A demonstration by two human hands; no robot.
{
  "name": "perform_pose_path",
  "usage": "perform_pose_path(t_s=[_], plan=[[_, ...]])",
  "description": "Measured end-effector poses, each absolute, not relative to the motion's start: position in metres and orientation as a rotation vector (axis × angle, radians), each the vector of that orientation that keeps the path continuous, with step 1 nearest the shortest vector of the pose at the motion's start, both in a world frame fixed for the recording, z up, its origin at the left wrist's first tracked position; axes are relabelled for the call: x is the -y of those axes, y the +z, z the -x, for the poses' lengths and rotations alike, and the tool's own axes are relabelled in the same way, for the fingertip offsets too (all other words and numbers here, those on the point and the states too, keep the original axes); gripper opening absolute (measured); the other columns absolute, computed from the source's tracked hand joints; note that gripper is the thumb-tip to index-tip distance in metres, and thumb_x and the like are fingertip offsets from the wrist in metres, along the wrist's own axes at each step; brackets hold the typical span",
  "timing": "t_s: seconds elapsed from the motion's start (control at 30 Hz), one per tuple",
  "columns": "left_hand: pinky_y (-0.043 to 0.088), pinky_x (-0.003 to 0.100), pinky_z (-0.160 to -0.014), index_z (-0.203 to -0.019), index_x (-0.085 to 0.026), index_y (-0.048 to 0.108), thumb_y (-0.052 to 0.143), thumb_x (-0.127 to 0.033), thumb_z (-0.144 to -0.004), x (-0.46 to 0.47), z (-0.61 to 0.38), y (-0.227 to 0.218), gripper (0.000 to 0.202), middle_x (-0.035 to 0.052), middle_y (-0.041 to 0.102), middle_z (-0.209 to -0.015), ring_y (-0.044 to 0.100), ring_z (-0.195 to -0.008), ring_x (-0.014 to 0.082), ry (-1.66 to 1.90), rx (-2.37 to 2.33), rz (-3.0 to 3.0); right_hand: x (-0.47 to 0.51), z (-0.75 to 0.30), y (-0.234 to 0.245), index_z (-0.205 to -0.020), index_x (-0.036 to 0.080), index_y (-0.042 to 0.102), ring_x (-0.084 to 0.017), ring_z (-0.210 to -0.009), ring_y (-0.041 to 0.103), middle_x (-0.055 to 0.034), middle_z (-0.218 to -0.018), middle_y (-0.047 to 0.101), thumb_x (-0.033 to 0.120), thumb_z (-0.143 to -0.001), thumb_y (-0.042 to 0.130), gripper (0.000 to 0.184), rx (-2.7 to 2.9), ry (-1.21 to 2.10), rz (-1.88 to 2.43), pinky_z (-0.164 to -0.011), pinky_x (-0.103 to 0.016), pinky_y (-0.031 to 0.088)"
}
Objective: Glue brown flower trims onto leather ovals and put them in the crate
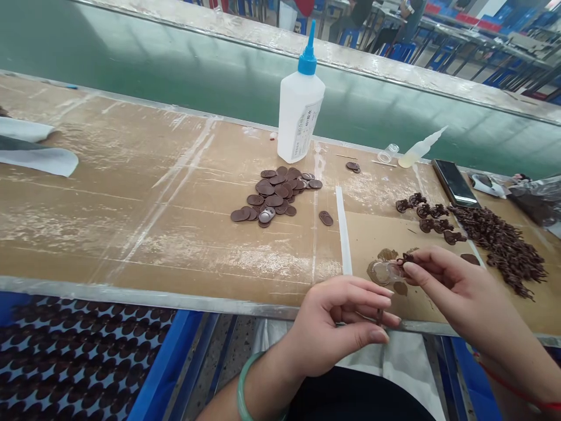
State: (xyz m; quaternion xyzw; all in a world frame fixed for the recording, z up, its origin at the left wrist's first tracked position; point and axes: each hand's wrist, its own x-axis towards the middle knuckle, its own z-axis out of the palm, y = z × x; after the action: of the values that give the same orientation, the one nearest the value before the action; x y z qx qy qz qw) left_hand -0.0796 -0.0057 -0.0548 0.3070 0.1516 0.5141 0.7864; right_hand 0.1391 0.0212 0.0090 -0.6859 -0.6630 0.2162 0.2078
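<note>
My left hand (337,318), with a green bangle on its wrist, pinches a small brown oval disc (380,316) seen edge-on between thumb and fingers. Between the thumb and fingertips of my right hand (442,275) is a small dark brown figurine (405,258), partly hidden by the fingers. Just left of it, touching or nearly so, a small clear cup (385,271) stands on the stained board. Several similar figurines (432,211) stand beyond my right hand. A dense heap of dark brown pieces (499,242) lies to its right. Loose oval discs (274,193) are piled mid-table.
A white bottle (300,117) with a blue nozzle stands behind the discs. Toward the back right lie a small dropper bottle (416,154), a clear ring-like cap (388,153) and a phone (454,182). Below the table's left edge sits a blue tray (164,362) of brown discs.
</note>
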Motion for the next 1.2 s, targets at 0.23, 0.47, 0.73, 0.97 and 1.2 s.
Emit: perform_pose_path(t_s=[0.23, 0.47, 0.73, 0.97, 1.2], plan=[[0.065, 0.037, -0.091, -0.106, -0.026, 0.082, 0.084, -0.007, -0.08, 0.0062, 0.0763, -0.0577, 0.032, 0.0074, 0.071, -0.119, 0.077, -0.091, 0.0188, 1.152, -0.289, -0.676, -0.0197, -0.1366, 0.0087, -0.088, 0.024, 0.07, -0.018, -0.066, 0.07, -0.0034, -0.081, 0.078, 0.047, -0.09, 0.063, 0.024, 1.816, 0.584, 1.894, -0.056, -0.025, 0.054], [0.065, 0.038, -0.09, -0.104, -0.025, 0.082, 0.086, -0.01, -0.078, 0.0062, 0.0768, -0.0564, 0.03, 0.0084, 0.071, -0.118, 0.077, -0.091, 0.0201, 1.145, -0.312, -0.659, -0.0221, -0.1333, 0.0123, -0.083, 0.024, 0.07, -0.019, -0.063, 0.07, -0.0034, -0.077, 0.078, 0.047, -0.086, 0.064, 0.024, 1.801, 0.614, 1.894, -0.054, -0.025, 0.053], [0.065, 0.033, -0.085, -0.102, -0.023, 0.082, 0.087, -0.012, -0.078, 0.0051, 0.0771, -0.0543, 0.027, 0.0094, 0.072, -0.118, 0.078, -0.09, 0.0214, 1.141, -0.327, -0.654, -0.0202, -0.1366, 0.0083, -0.087, 0.023, 0.07, -0.019, -0.064, 0.068, -0.004, -0.081, 0.078, 0.05, -0.088, 0.063, 0.028, 1.823, 0.571, 1.934, -0.054, -0.027, 0.051], [0.064, 0.027, -0.083, -0.103, -0.025, 0.082, 0.086, -0.01, -0.079, 0.0051, 0.0771, -0.0533, 0.029, 0.008, 0.072, -0.117, 0.079, -0.091, 0.0196, 1.151, -0.299, -0.651, -0.0202, -0.1409, 0.0059, -0.088, 0.023, 0.07, -0.019, -0.065, 0.07, -0.0035, -0.08, 0.079, 0.05, -0.09, 0.063, 0.028, 1.854, 0.593, 1.927, -0.054, -0.026, 0.052], [0.064, 0.025, -0.079, -0.102, -0.024, 0.082, 0.087, -0.012, -0.078, 0.0044, 0.0768, -0.0518, 0.026, 0.0089, 0.073, -0.116, 0.079, -0.09, 0.021, 1.139, -0.322, -0.647, -0.0202, -0.1379, 0.0087, -0.09, 0.024, 0.069, -0.022, -0.071, 0.073, -0.0037, -0.081, 0.08, 0.051, -0.09, 0.062, 0.028, 1.808, 0.652, 1.935, -0.057, -0.027, 0.054]])
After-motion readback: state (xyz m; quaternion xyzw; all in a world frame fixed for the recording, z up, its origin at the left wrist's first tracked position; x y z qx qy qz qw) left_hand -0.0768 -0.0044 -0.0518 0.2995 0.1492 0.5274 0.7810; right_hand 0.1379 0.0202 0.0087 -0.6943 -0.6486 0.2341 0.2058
